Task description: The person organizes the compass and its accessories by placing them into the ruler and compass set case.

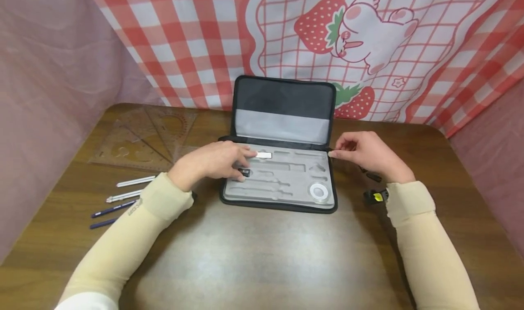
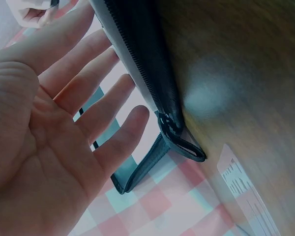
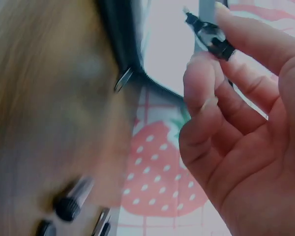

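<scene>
A black zip case (image 1: 284, 96) lies unfolded, its lid up against the curtain and its grey moulded tray (image 1: 262, 205) flat on the table. My left hand (image 1: 217, 161) rests over the tray's left side with fingers spread, near a white eraser (image 1: 264, 155) and a small black sharpener (image 1: 244, 172). At the tray's right edge my right hand (image 1: 362, 152) pinches a small black-and-silver piece (image 3: 214, 38) with a thin tip between thumb and fingers. A white ring-shaped item (image 1: 319, 192) and a small shiny piece (image 1: 317, 168) sit in the tray's right part.
Clear set squares and a protractor (image 1: 135, 137) lie at the back left. White pencils (image 1: 133, 181) and dark blue pencils (image 1: 113, 208) are left of my left arm. Small black parts (image 1: 373, 177) and a black-and-yellow item (image 1: 375, 196) lie by my right wrist.
</scene>
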